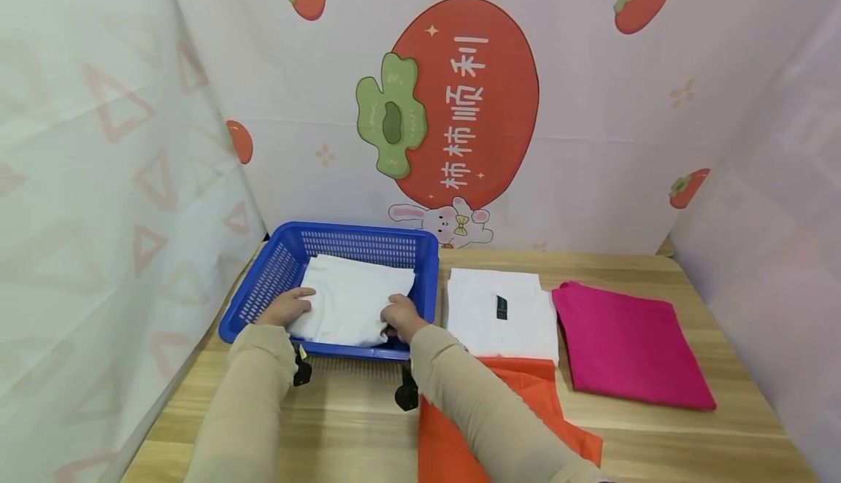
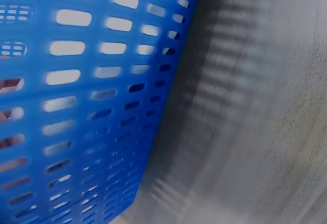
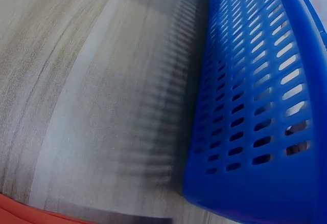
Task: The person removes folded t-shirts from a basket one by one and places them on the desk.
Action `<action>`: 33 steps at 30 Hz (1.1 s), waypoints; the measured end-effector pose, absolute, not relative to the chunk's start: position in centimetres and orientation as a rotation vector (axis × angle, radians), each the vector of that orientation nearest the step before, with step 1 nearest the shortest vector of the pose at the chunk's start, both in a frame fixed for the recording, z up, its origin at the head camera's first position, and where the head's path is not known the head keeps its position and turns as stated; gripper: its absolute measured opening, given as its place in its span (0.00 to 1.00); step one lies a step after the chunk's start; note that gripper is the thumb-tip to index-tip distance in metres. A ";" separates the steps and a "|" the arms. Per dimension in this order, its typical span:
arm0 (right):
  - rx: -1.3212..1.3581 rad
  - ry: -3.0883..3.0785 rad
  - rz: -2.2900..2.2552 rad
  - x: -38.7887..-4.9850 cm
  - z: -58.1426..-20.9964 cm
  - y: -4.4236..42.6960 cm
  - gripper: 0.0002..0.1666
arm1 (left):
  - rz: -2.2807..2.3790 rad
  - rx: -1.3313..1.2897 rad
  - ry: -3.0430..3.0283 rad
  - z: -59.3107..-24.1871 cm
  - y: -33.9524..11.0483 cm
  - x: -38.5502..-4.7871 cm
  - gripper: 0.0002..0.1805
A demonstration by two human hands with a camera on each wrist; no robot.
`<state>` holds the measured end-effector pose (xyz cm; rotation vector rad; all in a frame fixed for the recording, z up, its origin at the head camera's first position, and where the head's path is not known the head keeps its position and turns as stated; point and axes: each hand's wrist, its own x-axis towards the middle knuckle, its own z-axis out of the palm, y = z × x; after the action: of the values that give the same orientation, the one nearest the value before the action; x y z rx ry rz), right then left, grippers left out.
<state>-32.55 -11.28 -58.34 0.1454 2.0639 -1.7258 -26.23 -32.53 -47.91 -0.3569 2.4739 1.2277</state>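
A folded white garment (image 1: 355, 297) lies inside the blue plastic basket (image 1: 430, 271), in the head view. My left hand (image 1: 287, 306) holds the garment's left edge, with the thumb lying over the fabric. At its lower right corner, my right hand (image 1: 402, 315) pinches the cloth between curled fingers. Both hands reach over the basket's near rim, and their lower fingers are partly hidden. The left wrist view is mostly the basket's slotted wall (image 2: 102, 101). In the right wrist view, the same basket's outer side (image 3: 250, 101) stands on the wooden table.
Right of the basket lies a folded white shirt (image 1: 502, 322) with a dark neck label. An orange cloth (image 1: 525, 388) overlaps its near edge, partly under my right sleeve. Farther right is a folded magenta cloth (image 1: 634, 348). A printed curtain (image 1: 591, 140) hangs behind the table (image 1: 355, 432).
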 end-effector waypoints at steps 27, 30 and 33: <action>-0.182 2.067 -1.618 -27.5 -43.3 -6.9 0.36 | 1.257 -0.285 2.647 -42.7 -32.0 -24.2 0.31; -0.210 2.062 -1.615 -27.4 -42.5 -6.2 0.36 | 1.300 -0.281 2.648 -41.9 -31.5 -23.6 0.30; -0.237 2.053 -1.615 -27.1 -41.7 -5.4 0.36 | 1.341 -0.261 2.658 -41.1 -30.8 -23.0 0.30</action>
<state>-27.11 -5.37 -41.65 -0.2374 2.0528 -1.6150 -23.03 -30.81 -41.13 -0.2606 2.6576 1.3407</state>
